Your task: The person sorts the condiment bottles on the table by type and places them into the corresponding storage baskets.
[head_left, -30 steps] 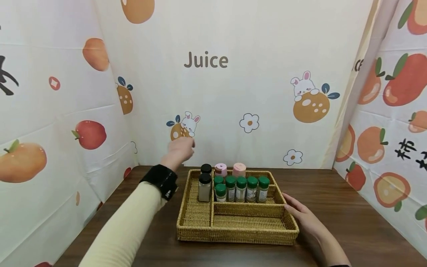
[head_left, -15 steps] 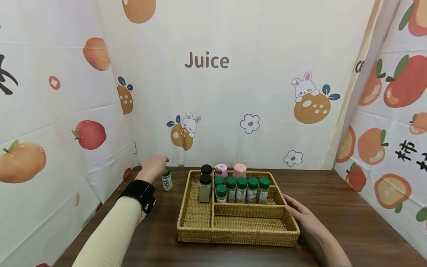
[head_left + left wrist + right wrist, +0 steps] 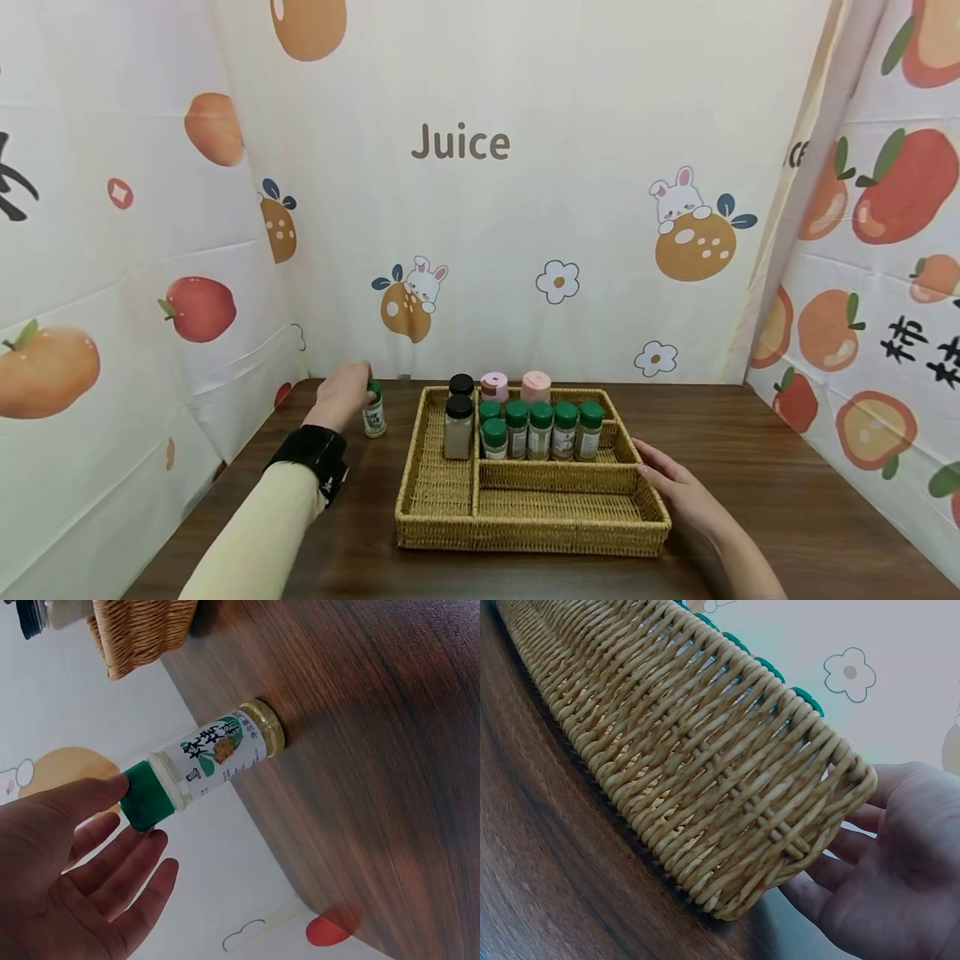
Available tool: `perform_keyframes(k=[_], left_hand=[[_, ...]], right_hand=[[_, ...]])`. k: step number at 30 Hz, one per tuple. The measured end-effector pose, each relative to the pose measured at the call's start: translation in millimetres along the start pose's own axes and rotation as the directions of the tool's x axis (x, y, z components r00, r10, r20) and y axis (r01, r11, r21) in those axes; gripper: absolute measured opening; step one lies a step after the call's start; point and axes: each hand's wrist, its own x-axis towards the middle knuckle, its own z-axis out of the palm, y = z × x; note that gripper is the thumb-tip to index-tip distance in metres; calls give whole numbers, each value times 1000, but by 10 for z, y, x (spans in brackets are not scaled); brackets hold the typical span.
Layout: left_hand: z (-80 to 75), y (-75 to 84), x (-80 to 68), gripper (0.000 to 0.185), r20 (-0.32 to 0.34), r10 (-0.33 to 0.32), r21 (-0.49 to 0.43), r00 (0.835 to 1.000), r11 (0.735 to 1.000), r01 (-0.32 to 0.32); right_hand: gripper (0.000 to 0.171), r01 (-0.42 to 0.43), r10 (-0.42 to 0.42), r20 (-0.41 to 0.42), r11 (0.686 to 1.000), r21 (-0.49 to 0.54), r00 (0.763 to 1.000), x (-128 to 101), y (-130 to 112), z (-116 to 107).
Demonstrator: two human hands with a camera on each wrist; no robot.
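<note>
Left hand (image 3: 341, 393), fingers relaxed and apart, touched the jar's (image 3: 374, 415) green cap, frame left. Right hand (image 3: 678, 490) lay flat, ungripping, against the basket (image 3: 525, 517).

Stood green-capped, white-labelled: spice jar (image 3: 374, 414) left of tan woven basket (image 3: 442, 487); inside, green (image 3: 541, 410), black (image 3: 459, 406) and pink lids (image 3: 536, 382); dark-brown wood-grain table (image 3: 757, 467).
</note>
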Motion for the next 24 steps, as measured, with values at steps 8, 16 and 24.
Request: perform_keyframes(k=[8,16,24], left_hand=[[-88,11,-7,37,-10,-17,-45,1000,999,16],[-319,190,-63,43,-94,63,-135,994,988,-75],[-556,543,-225,41,-165,181,-134,970,970,-204]], right_hand=[[65,-7,7,-11,1000,-9,1000,-8,7,8],[64,2,-2,-8,1000,2,1000,-12,7,-2],[64,-9,9,-6,1000,-2,1000,-11,3,9]])
